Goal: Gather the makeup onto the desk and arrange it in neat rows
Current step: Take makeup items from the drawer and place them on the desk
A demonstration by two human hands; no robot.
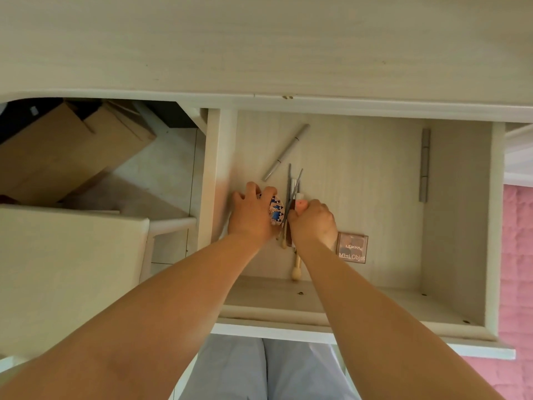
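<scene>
Both hands reach into an open pale-wood drawer (455, 215) below the desk top (259, 41). My left hand (252, 216) curls round a blue, white and pink patterned round item (276, 210). My right hand (314, 222) grips a bundle of thin grey makeup tools (294, 183) and a pink-tipped stick (301, 204). Wooden brush handles (296, 272) stick out below the hands. A silver pencil (285, 152) lies loose above them. A brown eyeshadow palette (352, 247) lies just right of my right wrist. A grey stick (424, 164) lies along the drawer's right side.
Cardboard boxes (66, 157) sit on the floor under the desk at left. A pale chair seat (66, 269) stands at lower left. A pink quilted surface (517, 264) lies at the right edge. My legs in light trousers (265, 370) are below the drawer front.
</scene>
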